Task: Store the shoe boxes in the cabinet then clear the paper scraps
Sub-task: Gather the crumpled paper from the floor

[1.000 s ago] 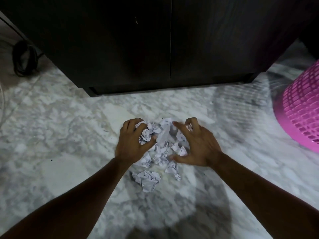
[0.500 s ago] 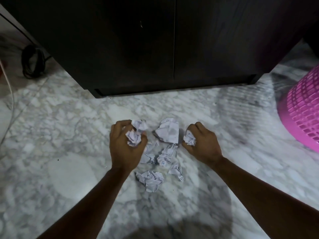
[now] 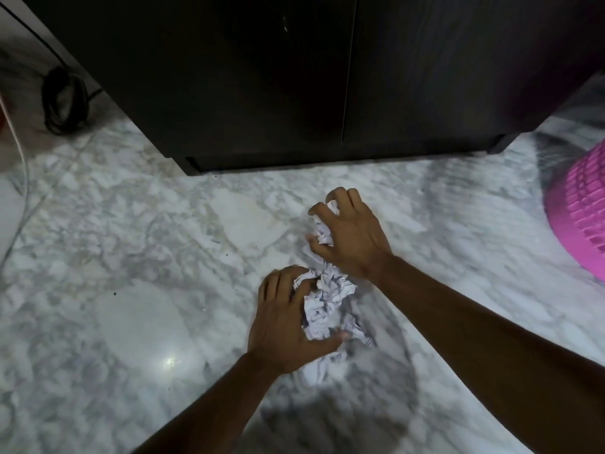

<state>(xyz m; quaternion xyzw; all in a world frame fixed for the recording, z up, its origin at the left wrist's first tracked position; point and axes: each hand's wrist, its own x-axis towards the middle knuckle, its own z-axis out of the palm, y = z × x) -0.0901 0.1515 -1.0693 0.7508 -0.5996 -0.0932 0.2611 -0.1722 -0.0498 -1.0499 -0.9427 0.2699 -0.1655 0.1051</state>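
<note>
Crumpled white paper scraps lie bunched on the marble floor in front of a dark cabinet whose two doors are closed. My left hand curls around the nearer clump of scraps, thumb under it. My right hand is clenched on more scraps a little farther out, with paper showing between its fingers. A few scraps are partly hidden under both hands. No shoe boxes are in view.
A pink slatted plastic basket stands at the right edge. A coiled black cable and a thin white cord lie on the floor at the far left. The grey-white marble floor spreads all around.
The loose scraps have been raked together. My left hand moved nearer and to the right over the lower scraps; my right hand reached forward and closed on the far ones.
</note>
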